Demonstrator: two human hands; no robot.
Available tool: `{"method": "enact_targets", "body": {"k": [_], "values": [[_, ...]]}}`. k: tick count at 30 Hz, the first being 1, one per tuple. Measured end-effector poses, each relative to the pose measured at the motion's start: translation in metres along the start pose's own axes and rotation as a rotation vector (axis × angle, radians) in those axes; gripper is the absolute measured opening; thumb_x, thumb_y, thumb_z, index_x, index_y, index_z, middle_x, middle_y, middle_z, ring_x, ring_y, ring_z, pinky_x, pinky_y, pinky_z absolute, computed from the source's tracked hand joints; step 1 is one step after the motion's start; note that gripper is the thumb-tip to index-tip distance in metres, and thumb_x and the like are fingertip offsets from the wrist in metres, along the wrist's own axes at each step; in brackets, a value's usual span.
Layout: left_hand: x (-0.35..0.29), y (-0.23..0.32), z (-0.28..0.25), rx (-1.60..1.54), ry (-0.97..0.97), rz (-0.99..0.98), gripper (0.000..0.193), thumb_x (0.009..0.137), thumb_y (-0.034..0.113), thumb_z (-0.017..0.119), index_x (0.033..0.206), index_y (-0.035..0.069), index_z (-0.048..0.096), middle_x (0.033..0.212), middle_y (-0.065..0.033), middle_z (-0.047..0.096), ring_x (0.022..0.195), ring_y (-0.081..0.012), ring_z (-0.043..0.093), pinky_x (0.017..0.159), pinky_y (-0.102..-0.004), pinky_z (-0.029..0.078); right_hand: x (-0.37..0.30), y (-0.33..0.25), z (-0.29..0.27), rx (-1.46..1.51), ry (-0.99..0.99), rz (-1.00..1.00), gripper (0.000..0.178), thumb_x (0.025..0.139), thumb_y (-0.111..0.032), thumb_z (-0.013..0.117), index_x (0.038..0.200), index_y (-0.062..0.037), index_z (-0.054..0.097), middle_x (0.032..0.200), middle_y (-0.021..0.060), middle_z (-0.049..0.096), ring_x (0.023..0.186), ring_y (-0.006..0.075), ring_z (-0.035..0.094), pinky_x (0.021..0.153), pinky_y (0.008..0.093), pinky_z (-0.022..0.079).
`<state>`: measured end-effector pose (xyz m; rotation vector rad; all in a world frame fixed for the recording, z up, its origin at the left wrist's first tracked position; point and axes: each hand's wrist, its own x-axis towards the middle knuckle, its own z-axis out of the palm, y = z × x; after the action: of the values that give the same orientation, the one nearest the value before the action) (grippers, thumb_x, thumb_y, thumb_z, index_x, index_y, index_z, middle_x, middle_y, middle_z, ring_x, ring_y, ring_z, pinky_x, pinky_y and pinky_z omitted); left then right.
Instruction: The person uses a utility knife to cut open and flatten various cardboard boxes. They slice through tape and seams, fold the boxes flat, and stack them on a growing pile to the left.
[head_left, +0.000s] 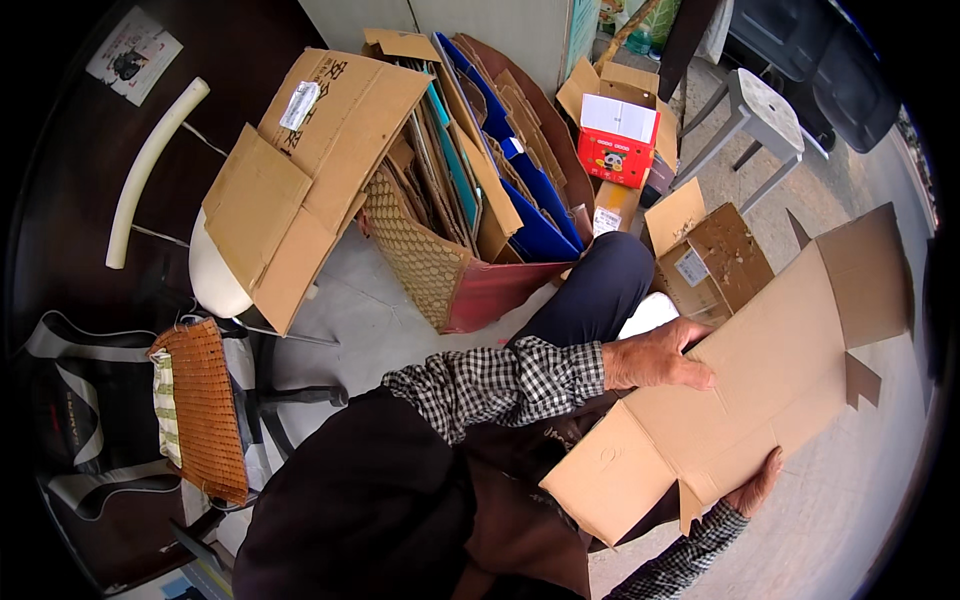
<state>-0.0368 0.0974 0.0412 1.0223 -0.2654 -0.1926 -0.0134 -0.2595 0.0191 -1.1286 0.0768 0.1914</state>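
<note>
A flattened, unfolded brown cardboard box (750, 370) slants over my lap to the right, its end flaps spread at the near and far ends. My left hand (655, 358) pinches its upper left edge, the thumb lying on the bare inner face and the fingers tucked behind. At the opposite, lower edge is my right hand (757, 484), wrapped round the cardboard with most of its fingers hidden underneath. Checked sleeves cover both forearms. Just past my knee, beyond the left hand, sits a small open cardboard box (725, 255) with a white label.
A patterned bin (415, 245) holds folded cardboard and blue sheets. Left of it, a large opened carton (325, 130) rests on a white chair. A red box (620, 140) stands at the back, near a grey stool (765, 105). A woven seat pad (205, 410) lies at the left.
</note>
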Motion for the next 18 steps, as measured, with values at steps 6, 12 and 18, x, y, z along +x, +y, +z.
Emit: {"method": "enact_targets", "body": {"k": [6,12,18], "values": [[-0.094,0.063,-0.047,0.047,0.452,0.023,0.05,0.083,0.022,0.081,0.121,-0.005,0.062,0.109,-0.0092,0.069,0.103,-0.0112,0.063,0.091,-0.0287,0.053,0.037,0.048,0.127,0.004,-0.277,0.079,0.043,0.102,-0.025,0.06,0.136,-0.0033,0.049,0.131,0.0109,0.06,0.117,0.0217,0.061,0.1,0.0388,0.054],[-0.212,0.132,-0.092,0.166,0.968,0.058,0.079,0.083,0.018,0.082,0.142,-0.007,0.035,0.127,-0.0162,0.059,0.104,-0.0177,0.066,0.086,-0.0341,0.058,0.036,0.107,0.291,0.081,-0.553,0.323,0.041,0.102,-0.029,0.06,0.131,-0.0015,0.053,0.125,0.0105,0.063,0.112,0.0193,0.064,0.096,0.0353,0.054],[-0.309,0.212,-0.122,0.305,1.106,0.242,0.051,0.091,0.016,0.074,0.132,-0.004,0.051,0.11,-0.0134,0.068,0.096,-0.0183,0.07,0.083,-0.0343,0.061,0.021,0.15,0.421,0.08,-0.828,0.335,0.041,0.098,-0.022,0.058,0.131,0.0025,0.053,0.121,0.013,0.066,0.107,0.0216,0.068,0.091,0.0358,0.056]]}}
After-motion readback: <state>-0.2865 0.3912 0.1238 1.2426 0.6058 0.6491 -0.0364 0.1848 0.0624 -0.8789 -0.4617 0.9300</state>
